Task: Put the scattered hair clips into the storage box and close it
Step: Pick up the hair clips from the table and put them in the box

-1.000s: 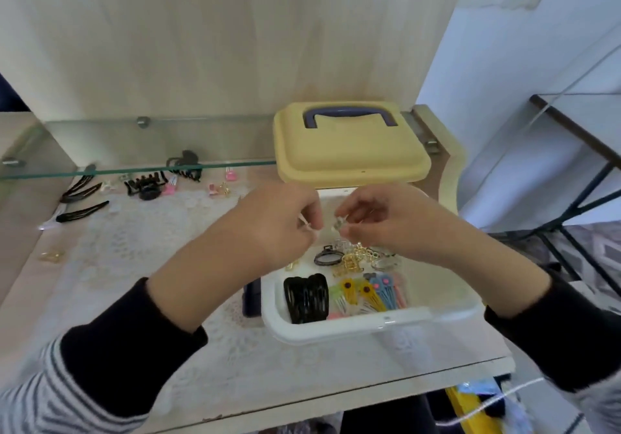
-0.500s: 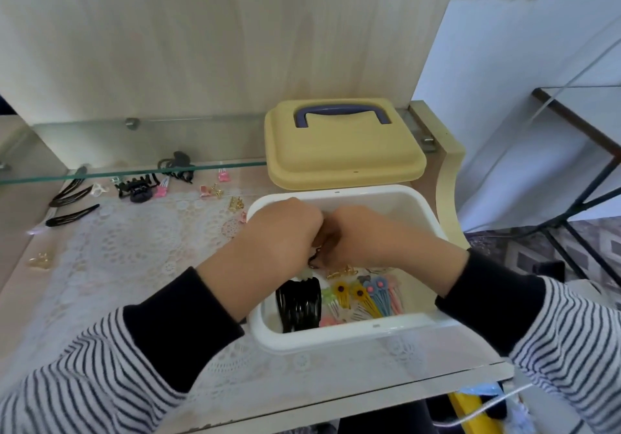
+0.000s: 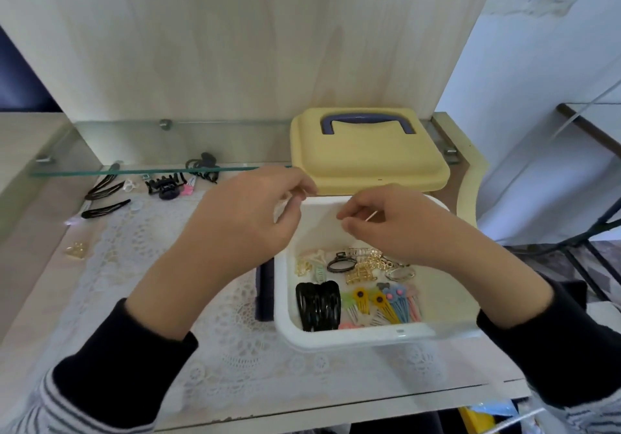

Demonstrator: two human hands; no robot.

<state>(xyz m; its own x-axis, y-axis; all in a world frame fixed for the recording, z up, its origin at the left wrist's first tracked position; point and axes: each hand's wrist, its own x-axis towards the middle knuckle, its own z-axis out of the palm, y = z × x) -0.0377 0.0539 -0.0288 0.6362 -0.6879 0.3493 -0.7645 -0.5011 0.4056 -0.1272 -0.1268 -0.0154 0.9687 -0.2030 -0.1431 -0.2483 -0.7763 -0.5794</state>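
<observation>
Above the box (image 3: 353,339), left hand (image 3: 242,228), right hand (image 3: 396,228), fingers (image 3: 353,224) curled

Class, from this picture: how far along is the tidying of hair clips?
Done: the white box holds black snap clips and coloured clips. In hand: left hand and right hand hover over it; what they pinch is unclear. Left: the claw clip, long black clips and gold clip lie on the table; the yellow lid is off.
</observation>
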